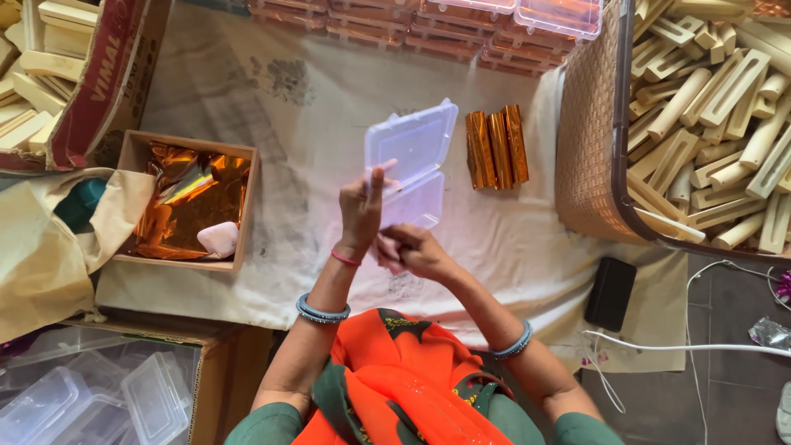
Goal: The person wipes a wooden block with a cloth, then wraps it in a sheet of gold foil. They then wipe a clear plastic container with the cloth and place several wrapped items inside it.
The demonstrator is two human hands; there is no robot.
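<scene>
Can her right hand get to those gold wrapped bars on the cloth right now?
Probably not at once: the right hand is holding the open clear box. The cloth between it and the gold wrapped bars lies bare.

Bare cloth (329, 107) lies free between the foil box (188, 200) and wrapped bars (496, 148); the basket (589, 132) blocks the right.

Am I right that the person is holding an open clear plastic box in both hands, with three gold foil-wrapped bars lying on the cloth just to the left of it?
Not quite: in the head view the three gold foil-wrapped bars lie on the cloth to the right of the open clear plastic box, not the left. The left hand and right hand do hold it.
</scene>
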